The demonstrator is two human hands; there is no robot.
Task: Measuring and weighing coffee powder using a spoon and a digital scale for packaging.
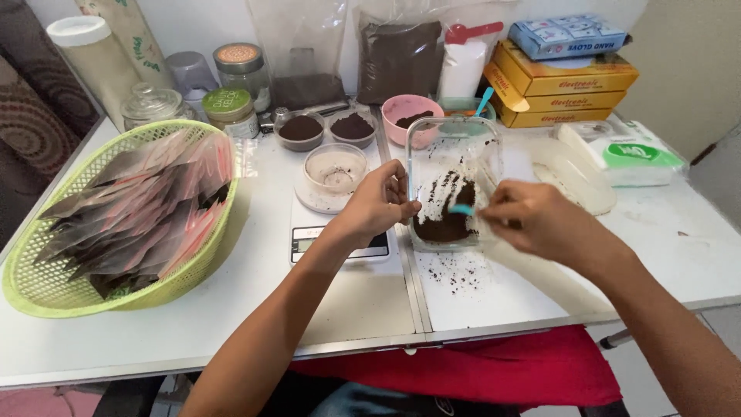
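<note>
A clear plastic container [451, 150] with dark brown powder [444, 225] in it stands tilted at the table's middle. My left hand [377, 202] grips its left wall. My right hand [540, 220] holds a small teal spoon [461, 208], its tip inside the container over the powder. Beside my left hand sits a white digital scale [309, 232] with a small clear bowl [335, 168] on it.
A green basket [46, 286] of sealed pouches fills the left. Behind stand jars, two bowls of dark powder [301, 128], a pink bowl [412, 116], powder bags and yellow boxes [559, 89]. A clear lid [575, 174] and wipes pack [637, 158] lie right. Spilled powder [455, 272] dots the table.
</note>
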